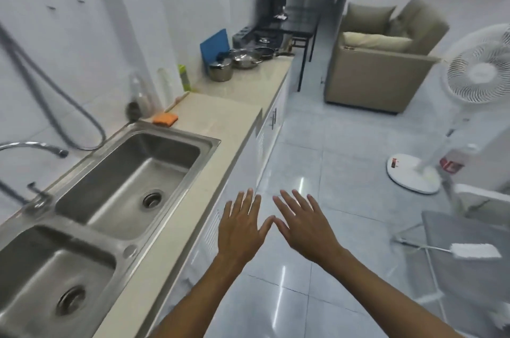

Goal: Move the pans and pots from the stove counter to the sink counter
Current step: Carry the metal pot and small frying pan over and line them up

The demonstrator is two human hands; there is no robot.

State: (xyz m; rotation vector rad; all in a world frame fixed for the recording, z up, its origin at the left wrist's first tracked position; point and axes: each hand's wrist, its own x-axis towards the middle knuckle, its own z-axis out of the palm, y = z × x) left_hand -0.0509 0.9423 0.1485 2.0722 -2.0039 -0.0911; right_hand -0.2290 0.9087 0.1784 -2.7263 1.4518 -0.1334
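Far down the beige counter (pixel 248 83) stand a lidded steel pot (pixel 220 70), a shiny steel pan (pixel 245 57) and a dark pan (pixel 265 51), close together beside the black stove (pixel 259 35). A double steel sink (pixel 121 183) is set into the near part of the counter at the left. My left hand (pixel 240 227) and my right hand (pixel 302 227) are held out flat over the floor beside the counter's front edge, fingers spread, thumbs nearly touching. Both hands hold nothing and are far from the pots.
An orange sponge (pixel 165 119) lies behind the sink, with bottles and a green box (pixel 184 77) along the wall. A blue board (pixel 214 48) leans behind the pots. A beige armchair (pixel 380 61), a white standing fan (pixel 480 72) and a grey chair (pixel 469 263) stand on the tiled floor at right.
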